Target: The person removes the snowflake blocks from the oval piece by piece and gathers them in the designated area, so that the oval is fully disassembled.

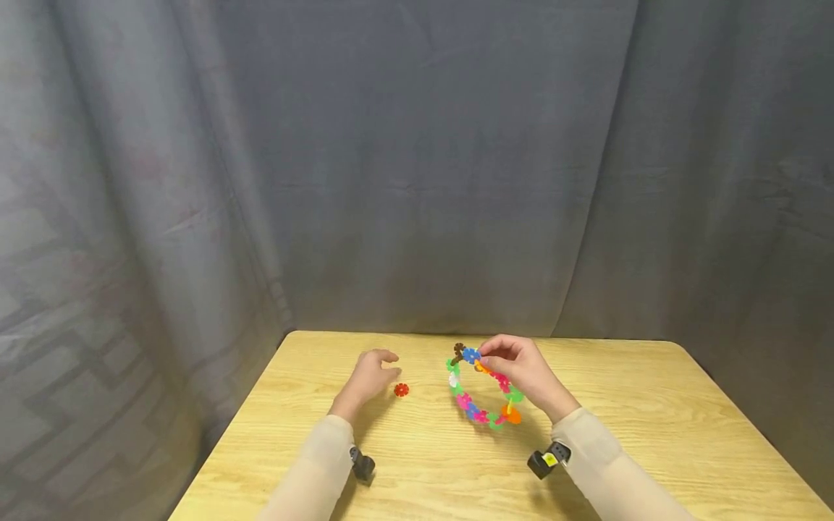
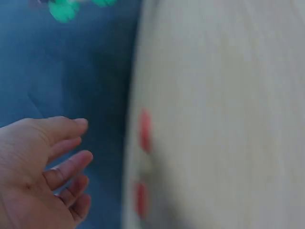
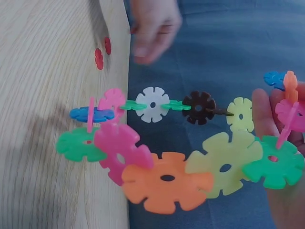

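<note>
A ring of linked plastic snowflake discs (image 1: 463, 401) in pink, green, blue, orange, white and brown hangs above the table. My right hand (image 1: 526, 370) pinches it at its upper edge, close to a blue disc (image 1: 472, 355). In the right wrist view, a large orange disc (image 3: 167, 183) and a pale yellow disc (image 3: 225, 164) are nearest the camera. My left hand (image 1: 371, 376) hovers at the left with fingers apart and nothing held. Just beside its fingertips lie red discs (image 1: 401, 390); two red discs (image 3: 99, 58) show in the right wrist view.
The light wooden table (image 1: 651, 405) spreads under both hands. Behind it hangs a grey curtain (image 1: 423, 181), with more curtain at both sides. A small black camera (image 1: 362, 465) is on the left wrist, and another (image 1: 547, 459) on the right.
</note>
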`<action>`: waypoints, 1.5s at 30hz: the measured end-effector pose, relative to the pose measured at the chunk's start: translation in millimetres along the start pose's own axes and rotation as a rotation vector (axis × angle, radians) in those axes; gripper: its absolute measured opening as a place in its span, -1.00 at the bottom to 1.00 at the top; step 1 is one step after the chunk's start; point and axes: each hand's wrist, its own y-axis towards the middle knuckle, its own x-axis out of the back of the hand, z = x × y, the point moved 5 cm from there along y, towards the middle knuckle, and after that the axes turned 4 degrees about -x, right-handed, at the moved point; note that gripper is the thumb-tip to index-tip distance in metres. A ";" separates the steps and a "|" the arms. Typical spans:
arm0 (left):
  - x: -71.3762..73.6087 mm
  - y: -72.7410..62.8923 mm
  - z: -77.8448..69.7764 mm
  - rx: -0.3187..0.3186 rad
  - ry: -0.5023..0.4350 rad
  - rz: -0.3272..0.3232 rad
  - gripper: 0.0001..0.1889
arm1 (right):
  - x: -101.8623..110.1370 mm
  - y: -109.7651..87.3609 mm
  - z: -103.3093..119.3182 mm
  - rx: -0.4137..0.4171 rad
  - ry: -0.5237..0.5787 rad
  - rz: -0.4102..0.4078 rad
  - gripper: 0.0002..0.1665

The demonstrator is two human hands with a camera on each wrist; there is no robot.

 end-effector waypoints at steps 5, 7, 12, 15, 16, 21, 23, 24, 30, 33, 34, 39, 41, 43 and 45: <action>6.4 1.6 -74.2 -0.229 -0.026 -0.044 -0.77 | 0.0 0.7 -0.5 0.009 0.003 -0.011 -0.83; 8.1 0.0 -101.5 -0.299 -0.049 -0.033 -0.78 | -0.7 1.4 -0.2 0.012 0.003 -0.015 -0.83; 5.6 -1.9 -140.9 -0.376 -0.096 0.025 -0.78 | -1.9 3.3 0.6 0.007 0.009 -0.024 -0.86; -0.4 -1.4 -147.8 -0.382 -0.103 0.068 -0.78 | -2.1 3.5 0.5 0.007 0.010 -0.022 -0.86; -2.8 -1.2 -148.5 -0.379 -0.111 0.084 -0.78 | -2.1 3.2 0.8 0.006 0.006 -0.022 -0.85; -11.3 -0.2 -149.7 -0.353 -0.143 0.142 -0.72 | -3.5 2.9 1.9 0.010 0.002 -0.019 -0.81; -13.9 0.6 -149.8 -0.349 -0.156 0.162 -0.70 | -4.2 3.3 2.5 0.012 0.002 -0.018 -0.80; -14.9 0.7 -150.0 -0.348 -0.166 0.173 -0.69 | -4.7 3.4 3.0 0.014 0.000 -0.017 -0.80; -19.5 0.6 -148.5 -0.342 -0.249 0.202 -0.73 | -9.0 3.1 4.7 0.019 0.014 0.012 -0.79; -18.4 -0.1 -146.4 -0.352 -0.290 0.177 -0.78 | -11.0 2.3 3.0 0.002 0.031 0.050 -0.77; -17.5 -0.1 -145.5 -0.356 -0.295 0.165 -0.79 | -11.2 2.0 2.3 -0.006 0.026 0.060 -0.75; -11.7 1.1 -140.9 -0.352 -0.306 0.088 -0.81 | -11.1 0.7 2.6 -0.037 -0.017 0.097 -0.64; -10.2 1.7 -139.6 -0.342 -0.315 0.073 -0.82 | -11.1 0.7 3.7 -0.045 -0.034 0.097 -0.60; -9.6 1.9 -138.7 -0.331 -0.331 0.076 -0.82 | -11.0 0.8 3.7 -0.061 -0.051 0.089 -0.57; -9.6 1.5 -137.9 -0.323 -0.357 0.099 -0.81 | -10.9 1.0 2.4 -0.084 -0.067 0.080 -0.54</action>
